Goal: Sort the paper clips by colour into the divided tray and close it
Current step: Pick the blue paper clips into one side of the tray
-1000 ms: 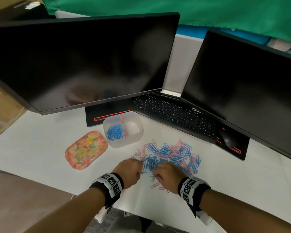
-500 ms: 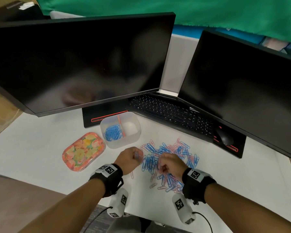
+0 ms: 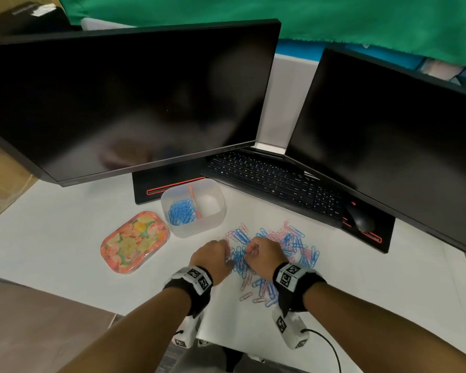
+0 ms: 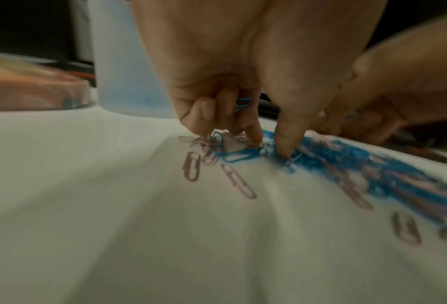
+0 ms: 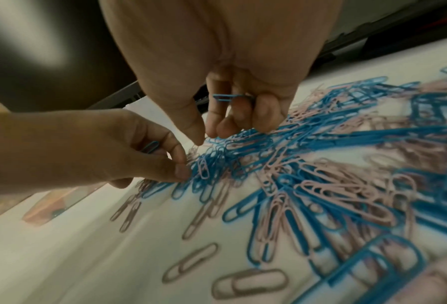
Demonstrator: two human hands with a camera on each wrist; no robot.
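Note:
A heap of blue and pink paper clips [image 3: 277, 251] lies on the white desk in front of me. The clear divided tray [image 3: 215, 216] stands behind it, blue clips [image 3: 180, 212] in its left compartment, the right one bare. Its flowered lid [image 3: 135, 242] lies to the left. My left hand [image 3: 211, 255] keeps a blue clip [image 4: 243, 102] in its curled fingers while thumb and forefinger reach into the heap's left edge. My right hand [image 3: 264, 253] likewise holds a blue clip [image 5: 227, 97] in curled fingers, its thumb and forefinger tips at the heap.
Two dark monitors [image 3: 135, 103] stand behind the tray, their black bases on the desk. A black keyboard [image 3: 275, 181] and a black mouse [image 3: 361, 219] lie at the back right. The desk's front edge runs just under my wrists.
Both hands, lifted slightly half a second ago, have come back down and closer together onto the near left part of the heap.

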